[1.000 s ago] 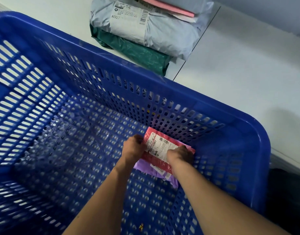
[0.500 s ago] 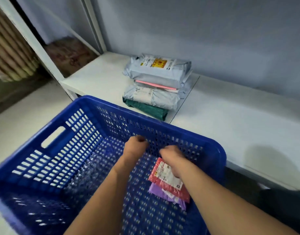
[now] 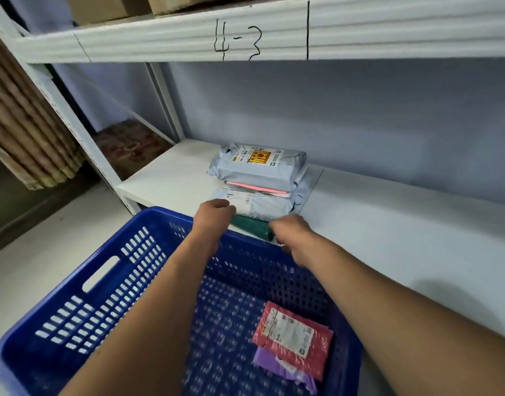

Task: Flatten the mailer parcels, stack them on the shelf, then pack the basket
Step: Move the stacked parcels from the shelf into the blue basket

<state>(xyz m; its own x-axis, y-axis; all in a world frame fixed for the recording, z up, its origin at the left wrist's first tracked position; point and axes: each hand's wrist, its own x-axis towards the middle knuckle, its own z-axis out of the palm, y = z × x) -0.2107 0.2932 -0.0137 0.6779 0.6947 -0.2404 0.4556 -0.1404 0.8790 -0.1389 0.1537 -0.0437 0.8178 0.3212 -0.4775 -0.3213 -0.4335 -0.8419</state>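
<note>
A blue slatted basket (image 3: pixel 74 310) stands in front of the white shelf (image 3: pixel 388 224). In its right near corner a red mailer (image 3: pixel 294 332) lies on a purple mailer (image 3: pixel 274 364). On the shelf is a stack: a grey mailer (image 3: pixel 257 164) on top, a thin pink one (image 3: pixel 257 187), another grey one (image 3: pixel 265 204), and a green mailer (image 3: pixel 251 224) at the bottom. My left hand (image 3: pixel 214 215) is at the stack's left end and my right hand (image 3: pixel 291 230) at the green mailer's right end. Both sets of fingers are curled and hidden.
An upper shelf beam (image 3: pixel 237 38) marked "4-3" runs overhead with cardboard boxes (image 3: pixel 102 7) on it. A white shelf upright (image 3: pixel 74 124) and a brown ribbed roll (image 3: pixel 25 132) stand at the left. Pale floor lies left of the basket.
Both hands let go of the red mailer, rose out of the basket and reached to the stack on the shelf. The view tilted up; the red and purple mailers stay in the basket.
</note>
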